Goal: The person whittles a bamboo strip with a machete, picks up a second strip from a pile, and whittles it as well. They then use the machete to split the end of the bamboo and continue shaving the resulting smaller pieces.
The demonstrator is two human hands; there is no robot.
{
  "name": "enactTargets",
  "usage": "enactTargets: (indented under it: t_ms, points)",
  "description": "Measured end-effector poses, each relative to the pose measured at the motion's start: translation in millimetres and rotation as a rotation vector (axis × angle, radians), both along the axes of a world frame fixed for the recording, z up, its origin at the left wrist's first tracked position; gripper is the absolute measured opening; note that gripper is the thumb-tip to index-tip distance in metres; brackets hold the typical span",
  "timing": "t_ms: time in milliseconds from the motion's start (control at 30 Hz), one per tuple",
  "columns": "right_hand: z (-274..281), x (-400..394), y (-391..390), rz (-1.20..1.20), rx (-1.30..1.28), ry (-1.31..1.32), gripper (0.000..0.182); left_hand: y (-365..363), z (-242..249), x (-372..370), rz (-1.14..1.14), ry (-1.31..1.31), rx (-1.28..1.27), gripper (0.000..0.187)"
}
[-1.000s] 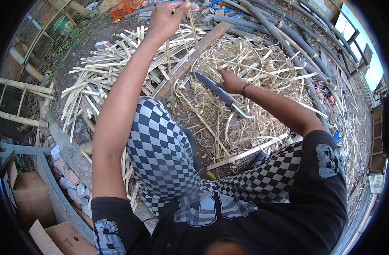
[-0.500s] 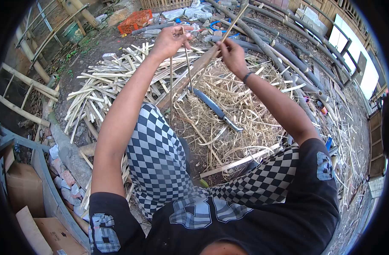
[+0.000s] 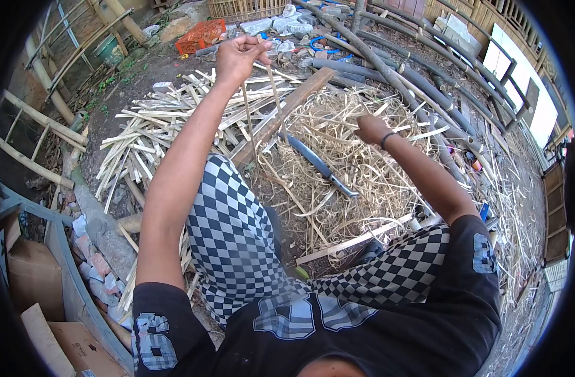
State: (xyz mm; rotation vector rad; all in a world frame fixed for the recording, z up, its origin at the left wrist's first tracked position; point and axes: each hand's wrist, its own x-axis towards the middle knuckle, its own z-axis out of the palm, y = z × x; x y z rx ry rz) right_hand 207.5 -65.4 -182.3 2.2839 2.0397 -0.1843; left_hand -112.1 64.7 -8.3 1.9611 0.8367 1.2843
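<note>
My left hand (image 3: 240, 60) is raised above the far side of the wood pile, its fingers pinched. Thin bamboo strips (image 3: 248, 119) hang from it, one below the palm and another below the fingertips. Lower and to the right, my right hand (image 3: 371, 130) is closed over the curly shavings (image 3: 363, 169); what it holds, if anything, is hidden. Between my hands and my knees, a large knife (image 3: 312, 157) lies on the shavings, its handle toward the lower right. A wooden plank (image 3: 300, 94) slants behind the hanging strips.
Split bamboo sticks (image 3: 143, 132) are heaped on the left. Long poles (image 3: 419, 81) lie at the far right. An orange crate (image 3: 199, 36) and a woven basket (image 3: 246, 7) stand at the back. Cardboard boxes (image 3: 36, 276) sit at the lower left.
My right hand has moved down and to the right, and the long strip that pointed up from it no longer shows there. My left hand has shifted slightly left, still with hanging strips.
</note>
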Motion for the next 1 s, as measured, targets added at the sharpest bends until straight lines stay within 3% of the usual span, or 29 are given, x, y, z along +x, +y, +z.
enactTargets:
  t_ms: [133,200,300,400,467,533,600,667,733,867,1000]
  points:
    - [-1,-44,6,0.228,0.161,0.353,0.069,8,11,-2,-0.003,-0.205,-0.025,0.018]
    - [-1,-66,5,0.267,0.028,0.598,0.066,11,15,-5,-0.011,-0.297,-0.101,0.019]
    - [-14,-75,6,0.380,-0.083,0.695,0.047,26,19,-24,0.100,-0.486,-0.220,0.018]
    - [-18,-64,0,0.224,-0.219,1.179,0.046,51,8,-47,0.248,-0.627,-0.214,0.017]
    - [-5,-55,-7,0.149,-0.168,1.191,0.047,62,3,-63,0.325,-0.555,-0.186,0.019]
    - [11,-50,-14,0.065,-0.117,1.203,0.049,49,2,-75,0.182,-0.531,-0.412,0.021]
    - [23,-49,-17,-0.114,0.014,1.107,0.050,50,-1,-81,0.159,-0.513,-0.430,0.025]
    - [25,-37,-17,-0.049,0.182,0.938,0.056,50,-5,-82,0.090,-0.435,-0.446,0.024]
    - [35,-24,-9,-0.062,0.117,0.677,0.067,48,-8,-80,0.074,-0.391,-0.459,0.023]
    - [38,-14,-15,-0.132,0.245,0.585,0.065,48,-14,-73,0.041,-0.325,-0.478,0.022]
    - [65,-14,-26,-0.113,0.202,0.623,0.064,49,-17,-75,0.085,-0.445,-0.455,0.022]
